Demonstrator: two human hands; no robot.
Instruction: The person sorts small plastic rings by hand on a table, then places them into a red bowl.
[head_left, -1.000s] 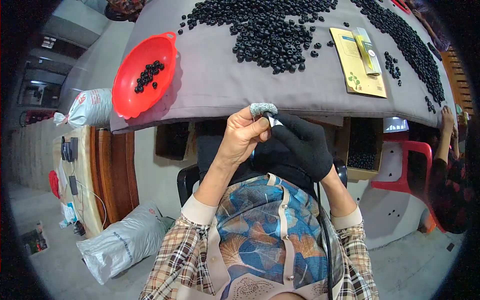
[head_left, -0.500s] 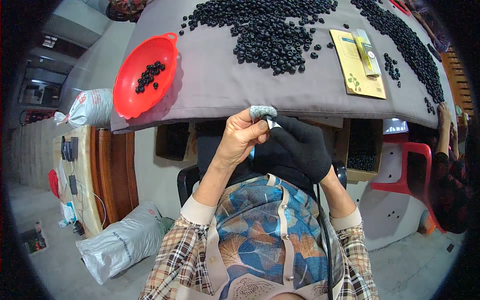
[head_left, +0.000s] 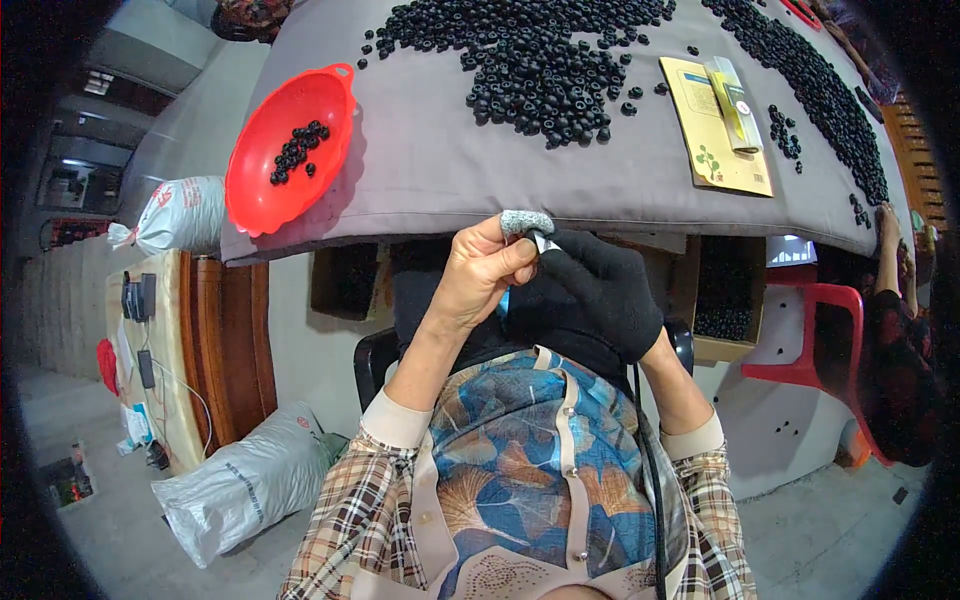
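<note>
Left hand (head_left: 480,275) bare, fingers pinched on a small grey fabric piece (head_left: 525,221), looks like a fingertip cover, held just under the near table edge (head_left: 420,215). Right hand (head_left: 600,290) in a black glove, curled against the left, thumb and fingertips meeting at the same grey piece; a small pale bit shows between them, too small to tell what. Both hands closed on it, touching each other, at about 12 o'clock from the person's chest.

Progress, judged from how things lie: sorting is barely started. Red bowl (head_left: 285,150) at 10 o'clock from the hands holds only a small cluster of black rings (head_left: 297,150), most of its floor bare. Big pile of black rings (head_left: 540,60) sits at 12 o'clock on the grey cloth, unsorted, a few strays at its near edge. A long band of the same rings (head_left: 815,85) runs along the table at 1 to 2 o'clock. Yellow card (head_left: 715,125) with a small pack on it lies between pile and band.

Hands are off the rings right now, busy with the grey cover, so nearly all of the pile is left.

Another person's arm (head_left: 890,260) at 3 o'clock near a red chair (head_left: 810,340). White sacks (head_left: 250,480) at 8 o'clock on the floor.
</note>
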